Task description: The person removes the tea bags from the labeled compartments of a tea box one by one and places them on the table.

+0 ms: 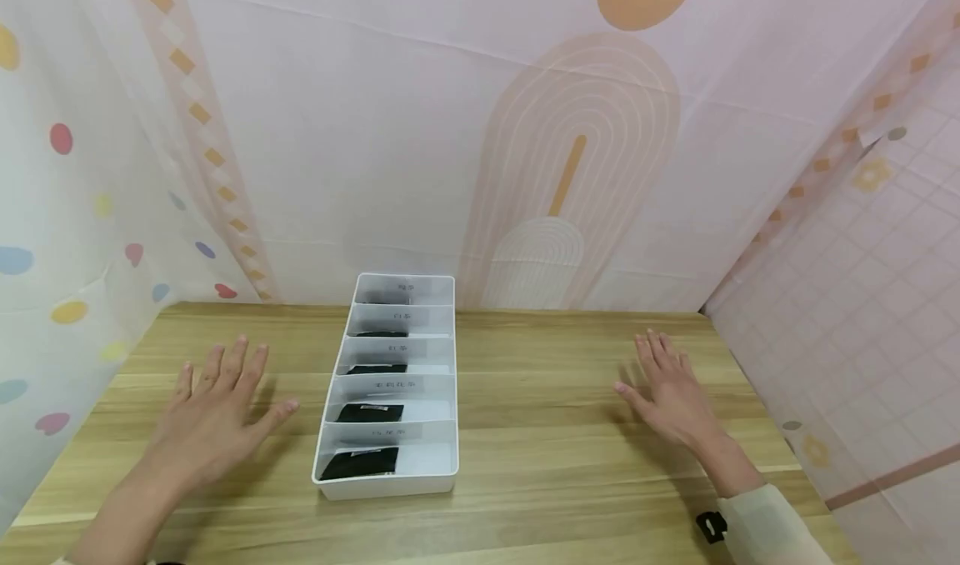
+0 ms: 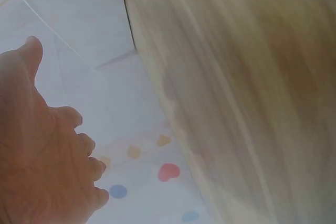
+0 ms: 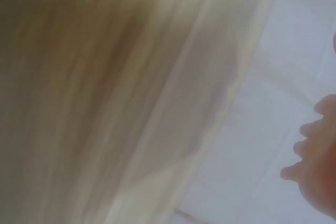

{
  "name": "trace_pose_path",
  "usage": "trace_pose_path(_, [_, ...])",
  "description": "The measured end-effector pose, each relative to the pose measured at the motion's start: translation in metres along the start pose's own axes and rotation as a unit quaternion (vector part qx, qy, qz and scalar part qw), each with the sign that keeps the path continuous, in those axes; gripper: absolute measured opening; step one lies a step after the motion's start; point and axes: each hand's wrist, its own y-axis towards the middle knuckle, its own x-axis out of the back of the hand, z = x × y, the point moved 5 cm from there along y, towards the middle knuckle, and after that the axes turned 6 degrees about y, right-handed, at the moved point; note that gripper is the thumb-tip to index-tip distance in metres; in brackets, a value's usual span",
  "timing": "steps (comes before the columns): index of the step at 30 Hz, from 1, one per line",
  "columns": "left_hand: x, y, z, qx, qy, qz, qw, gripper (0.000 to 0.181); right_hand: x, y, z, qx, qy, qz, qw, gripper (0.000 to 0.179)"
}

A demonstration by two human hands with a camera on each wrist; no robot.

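A white box (image 1: 386, 487) divided into several compartments stands on the wooden table, left of the middle. Each compartment has a printed label, and dark flat packets (image 1: 360, 462) lie in the left part of the nearer ones; the farthest is hard to make out. To the left of the box, my left hand (image 1: 212, 419) is held palm down with spread fingers, touching nothing I can see. My right hand (image 1: 671, 398) is well to the right of the box, fingers straight and holding nothing. Both wrist views show the hands (image 2: 44, 150) (image 3: 317, 156) apart from the tabletop, above their shadows.
The wood-grain table (image 1: 555, 448) runs back to a patterned curtain (image 1: 360, 132). More patterned cloth hangs at the left (image 1: 67, 215) and the right side (image 1: 885, 298). A black piece (image 1: 710, 527) is at the right sleeve's cuff.
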Motion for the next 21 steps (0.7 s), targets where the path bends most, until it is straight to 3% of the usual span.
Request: trace_pose_path(21, [0.013, -0.009, -0.03, -0.039, 0.008, -0.043, 0.9983, 0.094, -0.005, 0.003, 0.046, 0.067, -0.004, -0.016, 0.9976, 0.09])
